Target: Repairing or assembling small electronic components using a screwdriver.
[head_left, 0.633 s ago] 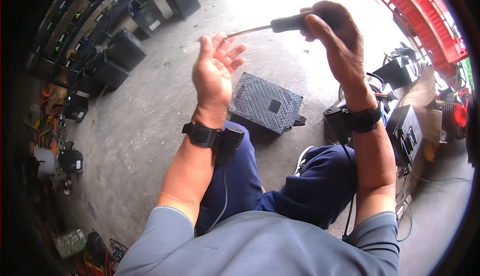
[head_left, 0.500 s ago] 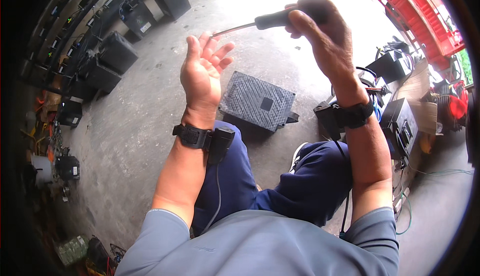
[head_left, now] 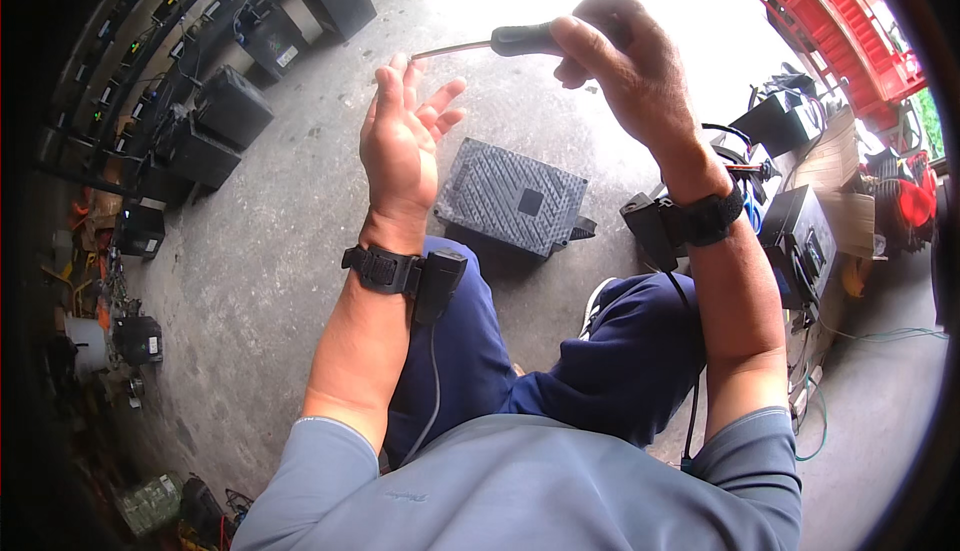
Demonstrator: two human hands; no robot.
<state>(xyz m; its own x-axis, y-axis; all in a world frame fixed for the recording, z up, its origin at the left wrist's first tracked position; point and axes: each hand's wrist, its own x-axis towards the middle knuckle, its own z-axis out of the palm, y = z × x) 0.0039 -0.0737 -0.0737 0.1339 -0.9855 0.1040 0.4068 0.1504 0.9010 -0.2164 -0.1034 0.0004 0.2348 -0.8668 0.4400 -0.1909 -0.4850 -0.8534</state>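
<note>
My right hand (head_left: 630, 61) is closed round the dark handle of a screwdriver (head_left: 522, 41), raised above the floor. The thin metal shaft points left, and its tip reaches the fingertips of my left hand (head_left: 403, 136). That hand is held palm up with its fingers apart; whether a tiny piece sits at the tip I cannot tell. Below and between both hands, a dark grey box with a ribbed lid (head_left: 505, 191) lies on the concrete floor in front of my knees. A short black connector (head_left: 582, 228) sticks out of its right side.
Several black boxes (head_left: 232, 106) line the left by a rack with small lights (head_left: 135, 46). At the right are a black case (head_left: 800, 246), tangled cables, cardboard (head_left: 832, 156) and a red metal frame (head_left: 830, 21). Wrist-strapped devices (head_left: 440, 286) trail cables along my arms.
My right hand and the screwdriver have shifted a little to the left. My left hand has moved slightly left too, the tip staying by its fingertips. The ribbed box lies where it was.
</note>
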